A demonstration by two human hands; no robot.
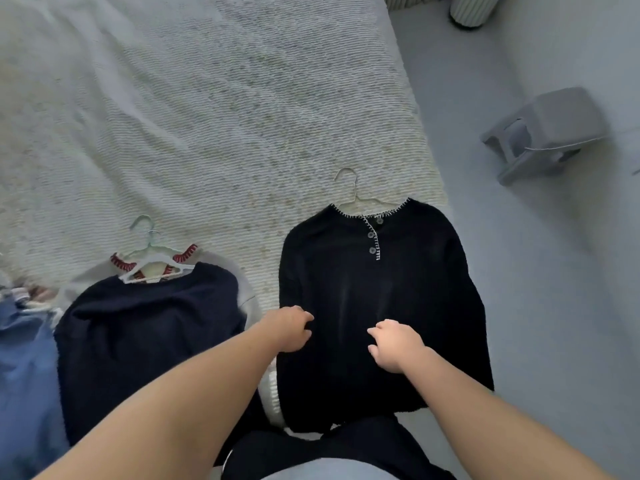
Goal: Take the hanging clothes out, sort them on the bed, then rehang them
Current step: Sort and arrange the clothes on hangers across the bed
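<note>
Black sweater [377, 306] on hanger [353, 192] lies on bed [207, 116] at 4 o'clock, left hand [289, 329] curled gripping its fabric, right hand [394, 346] loosely curled over it, grip unclear, navy top [145, 337] at 8, blue garment [24, 358] cut off left.

1 head-worn camera is looking steeply down, close over the bed [207, 116], facing forward across it.
</note>
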